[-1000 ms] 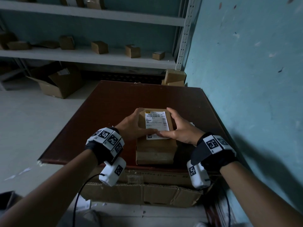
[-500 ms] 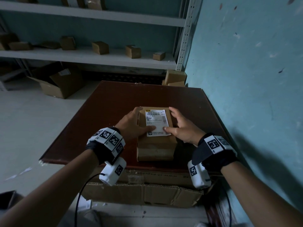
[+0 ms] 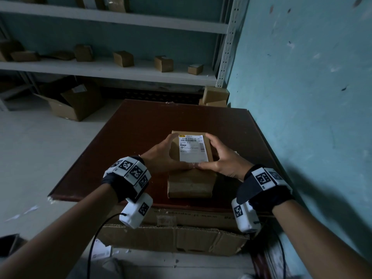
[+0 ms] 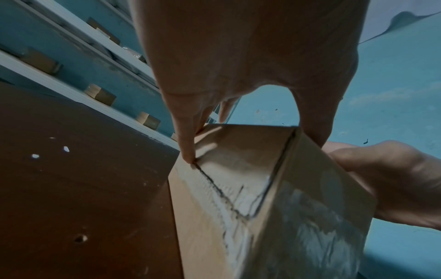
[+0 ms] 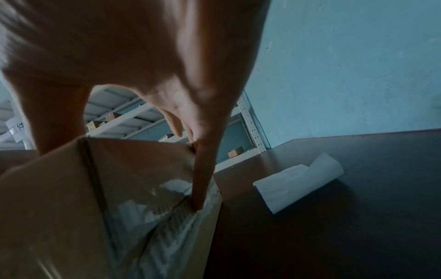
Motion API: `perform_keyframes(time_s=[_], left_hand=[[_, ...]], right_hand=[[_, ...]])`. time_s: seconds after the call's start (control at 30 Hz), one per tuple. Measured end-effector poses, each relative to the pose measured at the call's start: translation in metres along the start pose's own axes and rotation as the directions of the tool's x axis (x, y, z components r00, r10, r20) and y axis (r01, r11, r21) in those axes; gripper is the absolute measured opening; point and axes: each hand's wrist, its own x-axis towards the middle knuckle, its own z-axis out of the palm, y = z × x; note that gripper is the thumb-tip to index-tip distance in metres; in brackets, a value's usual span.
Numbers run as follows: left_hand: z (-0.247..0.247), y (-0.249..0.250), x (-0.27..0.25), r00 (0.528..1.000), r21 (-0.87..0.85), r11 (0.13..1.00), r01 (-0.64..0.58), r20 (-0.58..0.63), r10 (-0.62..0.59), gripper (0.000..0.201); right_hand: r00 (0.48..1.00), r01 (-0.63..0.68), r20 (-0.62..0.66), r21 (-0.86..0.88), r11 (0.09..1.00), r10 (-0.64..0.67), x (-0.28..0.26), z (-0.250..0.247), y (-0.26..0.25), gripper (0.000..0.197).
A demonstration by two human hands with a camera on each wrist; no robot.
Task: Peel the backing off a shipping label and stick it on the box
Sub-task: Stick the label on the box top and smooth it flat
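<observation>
A brown cardboard box (image 3: 191,182) lies flat on the dark red table (image 3: 141,125). A white shipping label (image 3: 193,149) with a barcode is stuck on its top face. My left hand (image 3: 159,156) cups the box's left side and my right hand (image 3: 223,158) cups its right side. Both thumbs meet at the label's near edge. The fingers reach along the sides to the far corners, as the left wrist view (image 4: 188,143) and the right wrist view (image 5: 203,179) show. The peeled white backing (image 5: 298,186) lies curled on the table to the right of the box.
A blue wall (image 3: 302,97) runs close along the table's right edge. Behind the table stand white shelves with several small boxes (image 3: 122,58), and an open carton (image 3: 76,103) sits on the floor. Flattened cardboard (image 3: 171,238) lies under the table's front edge.
Half a second ago the thumbs were apart on the lower label; now they meet at its near edge. The fingers have stretched toward the box's far corners. The box has not moved.
</observation>
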Motion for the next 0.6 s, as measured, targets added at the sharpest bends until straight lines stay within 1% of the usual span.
perform_keyframes(time_s=[0.2,0.43,0.6], left_hand=[[-0.002,-0.002,0.002,0.999,-0.025,0.999,0.031,0.025,-0.030,0.104],[-0.008,-0.005,0.003,0.997,-0.075,0.997,0.031,0.067,-0.026,0.095],[-0.010,-0.008,0.004,0.996,-0.100,0.995,0.023,0.084,-0.015,0.092]], right_hand=[[1.000,-0.004,0.015,0.029,1.000,0.004,0.003,-0.002,0.004,0.102],[1.000,0.000,0.025,0.090,0.996,-0.002,0.007,-0.005,0.012,0.104],[1.000,0.001,0.030,0.111,0.994,-0.004,0.007,-0.006,0.013,0.103]])
